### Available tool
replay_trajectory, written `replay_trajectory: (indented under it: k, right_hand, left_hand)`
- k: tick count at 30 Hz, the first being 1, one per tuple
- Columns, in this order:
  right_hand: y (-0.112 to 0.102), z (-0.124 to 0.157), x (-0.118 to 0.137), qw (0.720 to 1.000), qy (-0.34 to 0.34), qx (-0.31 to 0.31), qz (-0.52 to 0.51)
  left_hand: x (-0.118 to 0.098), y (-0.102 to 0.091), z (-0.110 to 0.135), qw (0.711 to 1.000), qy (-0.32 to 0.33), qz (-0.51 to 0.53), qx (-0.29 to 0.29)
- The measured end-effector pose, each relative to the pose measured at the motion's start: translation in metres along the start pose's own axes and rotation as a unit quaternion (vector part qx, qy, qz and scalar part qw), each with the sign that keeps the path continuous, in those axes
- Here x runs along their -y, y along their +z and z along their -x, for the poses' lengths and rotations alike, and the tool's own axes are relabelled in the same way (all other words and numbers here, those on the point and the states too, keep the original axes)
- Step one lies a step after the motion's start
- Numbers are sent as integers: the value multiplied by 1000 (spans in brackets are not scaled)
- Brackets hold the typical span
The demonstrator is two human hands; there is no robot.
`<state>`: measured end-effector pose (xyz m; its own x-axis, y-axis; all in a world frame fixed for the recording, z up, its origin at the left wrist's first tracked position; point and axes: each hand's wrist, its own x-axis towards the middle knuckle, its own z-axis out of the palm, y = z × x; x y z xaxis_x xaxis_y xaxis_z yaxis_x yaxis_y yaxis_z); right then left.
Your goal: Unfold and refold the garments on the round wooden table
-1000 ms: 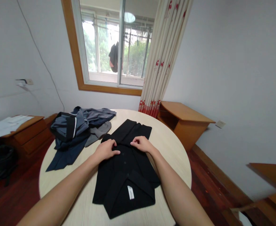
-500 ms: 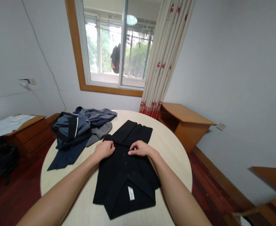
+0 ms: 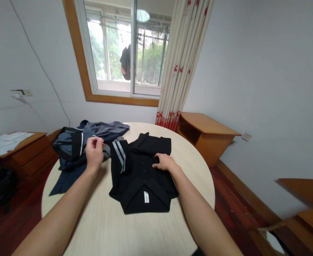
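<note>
A black polo shirt (image 3: 142,185) lies folded on the round pale wooden table (image 3: 113,227), its collar and white label toward me. One sleeve with grey stripes (image 3: 119,154) is turned out at its left side. My right hand (image 3: 165,163) rests on the shirt's middle beside the button placket, fingers lying on the cloth. My left hand (image 3: 94,152) is lifted just left of the striped sleeve. Its fingers are pinched together, and what they hold is hidden.
A heap of grey and navy clothes (image 3: 78,145) covers the table's far left. A low wooden cabinet (image 3: 207,137) stands behind the table on the right by the curtain (image 3: 183,64). Another cabinet with white cloth (image 3: 14,142) stands at the left wall.
My left hand has left the shirt's middle and moved up and left. The striped sleeve now shows at the shirt's left side. My right hand stays on the shirt.
</note>
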<state>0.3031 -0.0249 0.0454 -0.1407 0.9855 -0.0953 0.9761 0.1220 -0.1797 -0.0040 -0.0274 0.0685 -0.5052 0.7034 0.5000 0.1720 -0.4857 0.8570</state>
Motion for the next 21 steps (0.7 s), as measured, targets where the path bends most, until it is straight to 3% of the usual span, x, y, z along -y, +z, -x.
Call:
replay_trajectory:
  k: [2,4,7,10,13,16,18,21]
  right_hand:
    - [0,0,2,1000,-3,-4,6]
    - [1,0,6,1000,-3,-17,12]
    - [1,1,9,999,-1,-40,16]
    - [-2,2,9,998,6,-58,9]
    - [-6,3,6,998,5,-65,-3]
    - [-8,4,3,995,2,-92,-24]
    - [-9,3,1,988,-3,-141,-61]
    - [-9,-2,-4,958,-33,-220,-180]
  left_hand:
    - [-3,0,7,989,88,-101,65]
    - [-4,6,20,958,136,-165,189]
    - [7,16,38,878,188,-215,385]
    - [29,20,46,796,184,-290,499]
    - [44,18,47,746,137,-369,537]
    - [47,17,45,734,125,-390,541]
    - [45,17,43,729,125,-392,547]
    - [43,16,42,723,125,-386,560]
